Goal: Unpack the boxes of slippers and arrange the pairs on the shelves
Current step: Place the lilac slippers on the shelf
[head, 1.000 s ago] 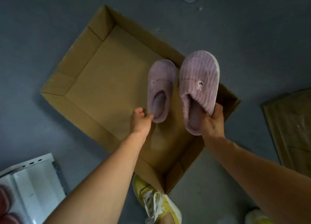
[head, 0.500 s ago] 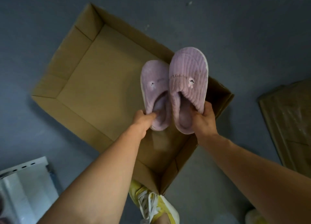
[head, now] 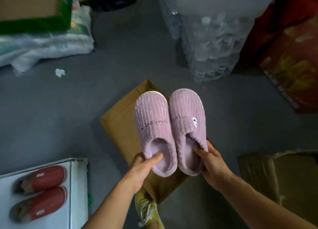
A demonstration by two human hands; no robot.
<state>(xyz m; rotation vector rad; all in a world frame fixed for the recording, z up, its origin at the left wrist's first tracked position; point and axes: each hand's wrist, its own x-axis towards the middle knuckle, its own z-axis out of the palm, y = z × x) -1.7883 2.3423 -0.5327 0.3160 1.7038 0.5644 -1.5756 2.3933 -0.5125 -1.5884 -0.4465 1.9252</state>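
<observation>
Head view. I see two lilac ribbed plush slippers with white soles held side by side at the centre of the frame, toes pointing to the top, their inner edges touching or very nearly so. The left-hand lilac slipper (head: 154, 134) is held by my left hand (head: 142, 168): its grip is clamped at the heel opening, thumb (head: 155, 157) pressed into the fleecy insole, the other fingers hidden beneath the sole. The right-hand lilac slipper (head: 188, 123), which bears a small white embroidered motif, is held by my right hand (head: 213, 165), its grip likewise closed on the heel end, fingers (head: 200, 150) hooked into the opening.

Both slippers hang above the open brown cardboard box (head: 120, 125) on the grey floor (head: 51, 116); what little of its inside shows past the slippers holds nothing. At lower left, a white shelf panel (head: 75, 185) carries a pair of red slippers (head: 41, 192) laid side by side.

Handling, as I judge it: each slipper looks light and soft, the plush upper yielding under the fingers, while the sole seems a stiffer backbone. The pile offers ample friction and nothing here is fragile. The heel rim, pinched between insole and sole, seems the best hold; gripping the upper alone would let the slipper droop and twist.
</observation>
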